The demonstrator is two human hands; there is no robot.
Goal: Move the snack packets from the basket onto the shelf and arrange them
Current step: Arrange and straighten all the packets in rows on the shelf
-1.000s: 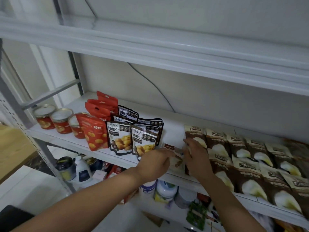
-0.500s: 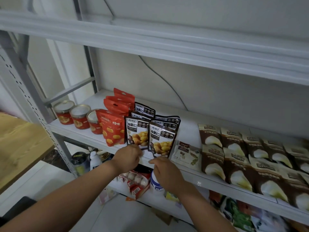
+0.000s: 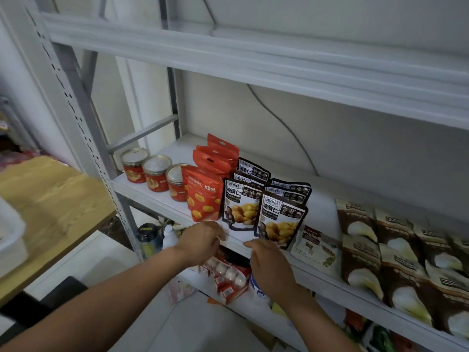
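Note:
On the white shelf (image 3: 327, 196) stand red snack packets (image 3: 203, 201) and, right of them, rows of black chestnut packets (image 3: 242, 207). A pale flat packet (image 3: 317, 250) lies next to these, and several brown packets (image 3: 380, 252) lie in rows on the right. My left hand (image 3: 200, 243) hovers at the shelf's front edge just below the front left black packet, fingers loosely curled and holding nothing. Below the front right black packet (image 3: 280, 221) is my right hand (image 3: 269, 265), fingers relaxed and empty, also at the shelf edge.
Three red-labelled jars (image 3: 157, 174) stand at the shelf's left end. The lower shelf holds an egg pack (image 3: 228, 273), bottles and other goods. A wooden table (image 3: 50, 199) with a white container (image 3: 10, 237) on it is at the left. Another shelf board (image 3: 253, 59) runs overhead.
Both hands have let go of the pale flat packet, which now lies on the shelf, and have drawn back left to the front edge under the black packets. The view has shifted left.

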